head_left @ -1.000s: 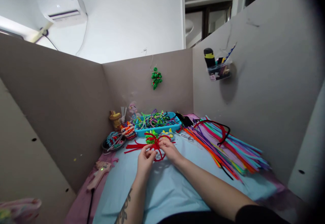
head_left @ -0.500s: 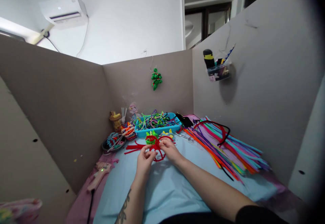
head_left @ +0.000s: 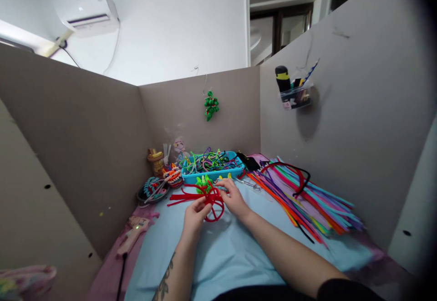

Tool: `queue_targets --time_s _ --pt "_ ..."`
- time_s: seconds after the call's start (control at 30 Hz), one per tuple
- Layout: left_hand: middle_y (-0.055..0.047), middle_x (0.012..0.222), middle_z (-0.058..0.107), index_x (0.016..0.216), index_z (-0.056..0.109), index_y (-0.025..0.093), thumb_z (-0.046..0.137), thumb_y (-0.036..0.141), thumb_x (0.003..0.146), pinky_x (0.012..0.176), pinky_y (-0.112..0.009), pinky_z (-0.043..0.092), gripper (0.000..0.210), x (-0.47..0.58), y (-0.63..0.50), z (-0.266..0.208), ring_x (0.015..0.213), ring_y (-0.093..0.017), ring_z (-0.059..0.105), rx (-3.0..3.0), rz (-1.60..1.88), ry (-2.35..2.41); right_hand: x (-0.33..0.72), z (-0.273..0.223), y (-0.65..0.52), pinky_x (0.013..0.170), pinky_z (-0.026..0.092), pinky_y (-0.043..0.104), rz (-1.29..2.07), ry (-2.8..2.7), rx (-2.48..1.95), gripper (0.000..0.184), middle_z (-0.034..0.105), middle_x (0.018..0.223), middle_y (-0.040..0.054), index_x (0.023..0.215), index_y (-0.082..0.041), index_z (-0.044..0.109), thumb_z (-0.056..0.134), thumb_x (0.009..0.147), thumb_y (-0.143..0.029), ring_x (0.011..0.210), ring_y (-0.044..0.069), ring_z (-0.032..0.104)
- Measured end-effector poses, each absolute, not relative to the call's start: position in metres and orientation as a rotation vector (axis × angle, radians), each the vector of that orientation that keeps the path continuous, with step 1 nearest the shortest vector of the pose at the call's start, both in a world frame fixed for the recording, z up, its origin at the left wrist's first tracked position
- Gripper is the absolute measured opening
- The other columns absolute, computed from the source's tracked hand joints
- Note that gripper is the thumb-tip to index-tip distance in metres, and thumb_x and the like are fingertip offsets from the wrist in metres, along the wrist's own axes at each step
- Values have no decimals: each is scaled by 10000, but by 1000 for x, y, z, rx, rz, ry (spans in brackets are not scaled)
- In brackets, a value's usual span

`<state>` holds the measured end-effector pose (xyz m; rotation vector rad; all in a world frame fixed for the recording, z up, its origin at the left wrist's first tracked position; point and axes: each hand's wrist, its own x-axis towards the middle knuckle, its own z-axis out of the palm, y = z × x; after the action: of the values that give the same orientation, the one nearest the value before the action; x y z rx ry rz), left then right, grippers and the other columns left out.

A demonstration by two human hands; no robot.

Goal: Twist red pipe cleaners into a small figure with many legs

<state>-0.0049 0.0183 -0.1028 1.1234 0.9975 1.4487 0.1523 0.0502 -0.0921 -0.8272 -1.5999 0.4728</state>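
Red pipe cleaners [head_left: 214, 210], bent into loops that meet at a centre, are held up over the light blue cloth. My left hand [head_left: 195, 215] pinches their left side between thumb and fingers. On the upper right, my right hand [head_left: 234, 197] has its fingers closed on a loop. More straight red pipe cleaners [head_left: 179, 197] lie on the cloth to the left. Just behind the loops sits a small green pipe-cleaner figure [head_left: 204, 182], partly hidden by them.
A blue tray [head_left: 196, 178] full of tangled pipe cleaners stands behind. Many coloured pipe cleaners [head_left: 307, 205] lie at right beside scissors [head_left: 251, 184]. At left are a dark bowl [head_left: 139, 197] and a pink glue gun [head_left: 134, 237]. Grey panels [head_left: 201, 128] enclose the table.
The red loops have turned and opened toward me, showing a rounder, petal-like shape. My right hand has shifted slightly right; my left hand stays nearly in place.
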Motion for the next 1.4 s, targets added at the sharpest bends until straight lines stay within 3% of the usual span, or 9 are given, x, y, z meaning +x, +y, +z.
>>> queue_targets --time_s 0.13,0.4,0.6,0.87,1.4 --pt "-98 841 718 891 702 131 794 283 498 713 -289 464 431 -5 17 -102 748 -204 644 1137 1380 985 161 -92 52 868 376 379 264 -1821 -779 356 520 928 47 985 -264 644 476 727 -85 939 207 470" --pt "-94 848 718 887 700 125 790 267 503 715 -290 464 420 -5 18 -103 760 -207 642 1126 1378 995 162 -91 51 829 389 365 150 -1883 -770 211 565 874 57 857 -235 656 471 797 -152 898 204 487" --pt "-99 838 718 896 680 118 773 288 505 723 -316 484 436 -5 23 -108 761 -219 653 1114 1570 1106 158 -91 48 761 412 329 195 -1871 -743 172 624 791 46 793 -217 639 479 810 -156 803 184 537" --pt "-107 844 711 932 671 108 720 293 580 682 -294 479 401 -7 25 -114 729 -199 638 1301 1567 1146 150 -91 44 615 427 251 325 -1777 -768 158 630 685 33 747 -173 657 505 786 -156 652 146 557" --pt "-88 810 707 873 690 119 702 255 578 667 -274 457 325 -6 20 -107 710 -184 615 1392 1548 1194 146 -89 37 685 432 276 469 -1740 -770 129 611 752 42 769 -170 617 494 750 -136 733 162 552"
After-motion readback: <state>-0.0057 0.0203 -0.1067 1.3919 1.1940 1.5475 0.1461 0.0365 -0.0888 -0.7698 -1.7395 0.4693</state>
